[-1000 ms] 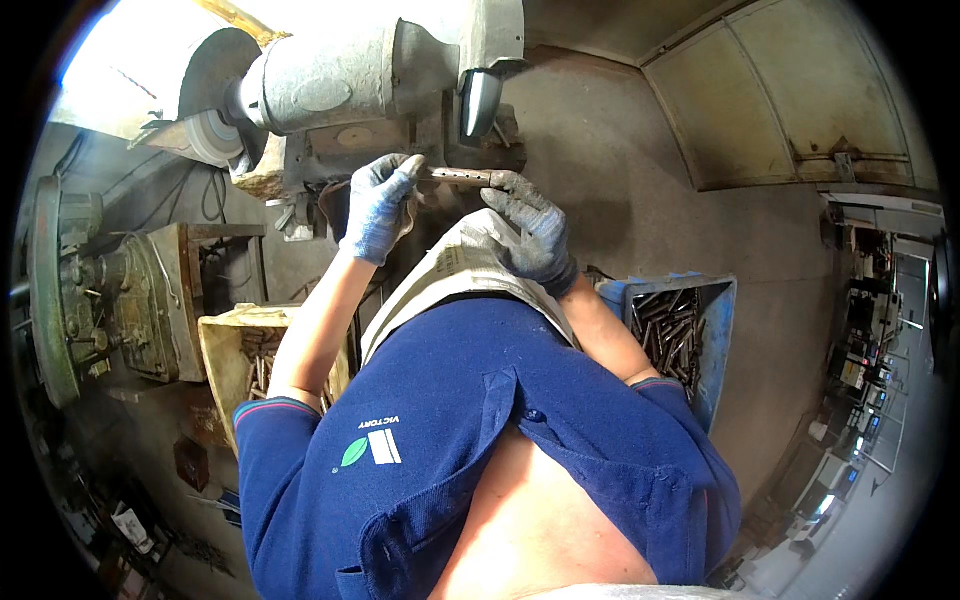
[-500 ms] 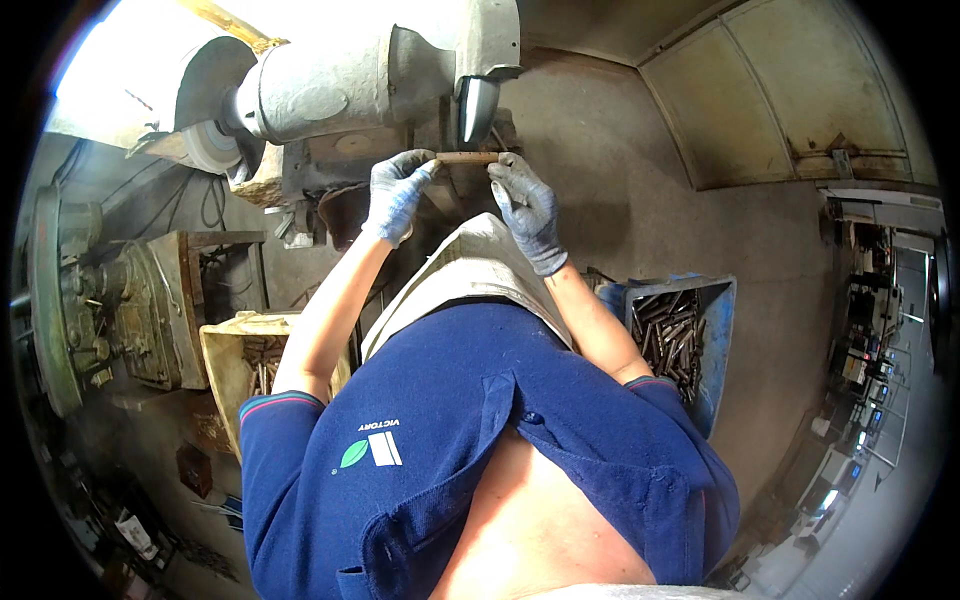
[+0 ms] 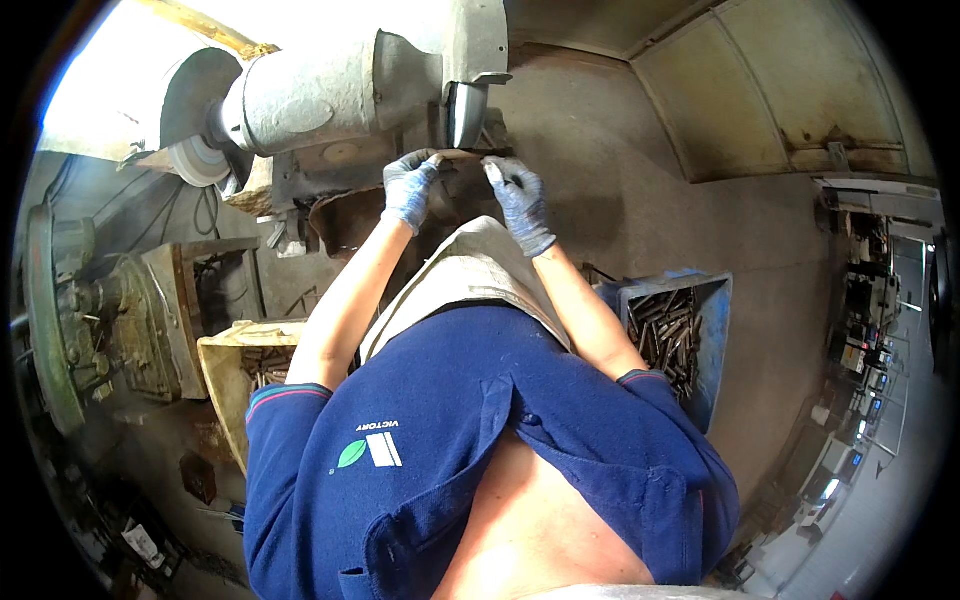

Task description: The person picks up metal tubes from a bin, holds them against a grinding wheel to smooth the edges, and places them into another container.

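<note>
Both my hands wear blue-grey gloves and grip the two ends of a short rusty metal bar (image 3: 463,155). My left hand (image 3: 408,186) holds its left end, my right hand (image 3: 513,196) its right end. The bar sits just under the grinding wheel (image 3: 464,110) of a large grey bench grinder (image 3: 330,90). Whether the bar touches the wheel I cannot tell. My forearms reach up from a blue shirt and a beige apron.
A blue bin (image 3: 690,320) holding several metal rods stands on the floor to my right. A yellowish box (image 3: 235,365) with similar pieces sits to my left. Old green machinery (image 3: 80,320) is at far left. Concrete floor lies ahead and right.
Both hands have lifted the bar up and forward, from in front of the grinder to just under its wheel.
</note>
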{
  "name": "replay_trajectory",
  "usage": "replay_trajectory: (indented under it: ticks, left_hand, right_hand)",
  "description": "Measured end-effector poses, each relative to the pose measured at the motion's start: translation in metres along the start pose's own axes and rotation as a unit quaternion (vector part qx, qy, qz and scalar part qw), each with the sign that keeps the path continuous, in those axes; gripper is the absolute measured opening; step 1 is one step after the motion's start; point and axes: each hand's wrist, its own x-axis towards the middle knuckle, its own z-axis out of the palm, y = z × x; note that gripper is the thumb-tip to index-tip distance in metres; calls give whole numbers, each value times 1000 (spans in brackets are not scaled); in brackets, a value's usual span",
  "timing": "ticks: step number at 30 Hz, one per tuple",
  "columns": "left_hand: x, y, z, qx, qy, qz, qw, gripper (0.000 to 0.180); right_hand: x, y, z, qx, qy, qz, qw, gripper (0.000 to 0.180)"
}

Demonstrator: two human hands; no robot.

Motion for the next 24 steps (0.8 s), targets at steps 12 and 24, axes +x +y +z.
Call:
replay_trajectory:
  ticks: [12, 24]
  left_hand:
    - [13, -8, -3, 30, -8, -4, 1000, 9]
    - [24, -7, -27, 38, 57, -8, 998, 9]
  right_hand:
    - [0, 11, 2, 14, 16, 37, 999, 13]
    - [2, 19, 32, 137, 6, 97, 986, 15]
